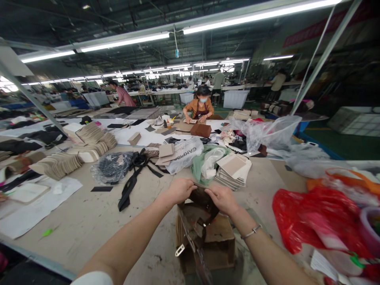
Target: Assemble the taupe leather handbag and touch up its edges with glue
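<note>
Both hands are at the upper edge of a dark brown handbag point(192, 215) with a metal clasp piece point(179, 250) hanging at its lower left. My left hand point(181, 190) pinches the far edge of the bag on the left. On the right, my right hand point(222, 198) grips the same edge, thumb and fingers closed on it; a metal bracelet is on that wrist. The bag rests against a brown cardboard box point(221, 241), which stands close to me on the table. What lies inside the bag is too dark to make out.
Stacks of beige panels point(233, 170) and a plastic bag point(187, 152) lie just beyond my hands. Black straps point(130, 186) and a wrapped black bundle point(114, 166) are to the left. Red plastic bags point(314, 217) crowd the right. A co-worker point(200, 107) sits across the table.
</note>
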A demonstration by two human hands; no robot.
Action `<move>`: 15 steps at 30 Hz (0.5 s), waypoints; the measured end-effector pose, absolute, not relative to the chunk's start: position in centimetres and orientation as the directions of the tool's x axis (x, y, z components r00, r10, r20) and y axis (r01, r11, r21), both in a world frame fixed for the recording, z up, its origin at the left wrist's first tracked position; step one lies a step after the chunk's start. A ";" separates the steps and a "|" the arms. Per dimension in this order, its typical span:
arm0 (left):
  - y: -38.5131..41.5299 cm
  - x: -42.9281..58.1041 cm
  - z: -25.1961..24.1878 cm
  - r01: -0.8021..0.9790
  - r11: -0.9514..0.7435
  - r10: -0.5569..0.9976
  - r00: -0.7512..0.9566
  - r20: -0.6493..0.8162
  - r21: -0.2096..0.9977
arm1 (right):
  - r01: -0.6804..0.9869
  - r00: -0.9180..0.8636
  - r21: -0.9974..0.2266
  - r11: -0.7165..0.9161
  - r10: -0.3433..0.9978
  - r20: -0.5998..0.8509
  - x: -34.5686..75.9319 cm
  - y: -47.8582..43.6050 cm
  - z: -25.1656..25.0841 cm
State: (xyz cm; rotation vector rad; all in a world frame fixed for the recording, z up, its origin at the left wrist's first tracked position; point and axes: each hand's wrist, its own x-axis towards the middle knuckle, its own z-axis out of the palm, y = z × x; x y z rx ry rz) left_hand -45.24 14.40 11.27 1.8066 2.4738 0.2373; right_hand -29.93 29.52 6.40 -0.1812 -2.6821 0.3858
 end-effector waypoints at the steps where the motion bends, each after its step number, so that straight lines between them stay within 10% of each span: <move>1: 14.5 -45.1 11.3 0.939 0.313 0.947 -0.320 0.028 0.143 | 0.071 -0.904 -0.287 0.955 0.183 0.387 -30.0 29.5 6.4; 15: 14.4 -44.7 11.3 0.920 0.362 0.927 -0.372 0.046 0.147 | 0.075 -0.941 -0.373 0.925 0.190 0.281 -29.3 30.0 8.5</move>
